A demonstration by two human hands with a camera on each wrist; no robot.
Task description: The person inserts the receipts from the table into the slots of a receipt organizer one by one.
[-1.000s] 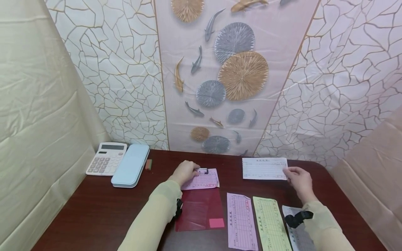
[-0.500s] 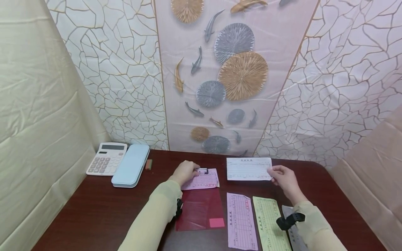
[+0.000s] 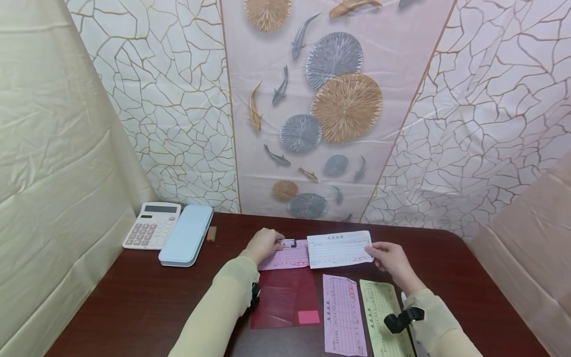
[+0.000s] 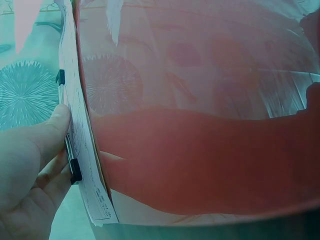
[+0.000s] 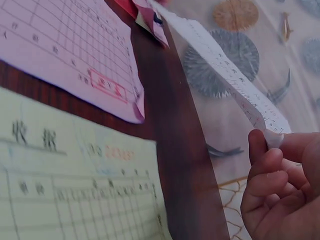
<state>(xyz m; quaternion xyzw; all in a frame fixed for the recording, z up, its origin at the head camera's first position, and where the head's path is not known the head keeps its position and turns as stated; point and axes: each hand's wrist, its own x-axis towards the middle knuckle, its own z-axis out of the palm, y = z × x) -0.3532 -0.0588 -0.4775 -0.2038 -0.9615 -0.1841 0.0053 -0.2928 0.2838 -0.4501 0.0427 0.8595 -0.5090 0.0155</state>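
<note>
Left hand (image 3: pixel 262 246) grips the clip (image 3: pixel 290 243); the right hand (image 3: pixel 393 259), apart from it, pinches the white slip (image 3: pixel 339 250) by its right edge, the other end overlapping the clipped pink slip (image 3: pixel 287 258) in the head view. Holding the clip steady and the white slip level should help square edges without creasing.

2 sleeved forearms reach in from the near side. The left forearm (image 3: pixel 214 307) slants far and right; the left grip (image 3: pixel 263 245) pinches, thumb (image 4: pixel 56 120) on one side, fingers (image 4: pixel 57 182) bent on the other. The right forearm (image 3: pixel 446 325) slants far and left, and the right grip (image 3: pixel 392 260) pinches at thumb and fingertips, remaining fingers curled inward.
</note>
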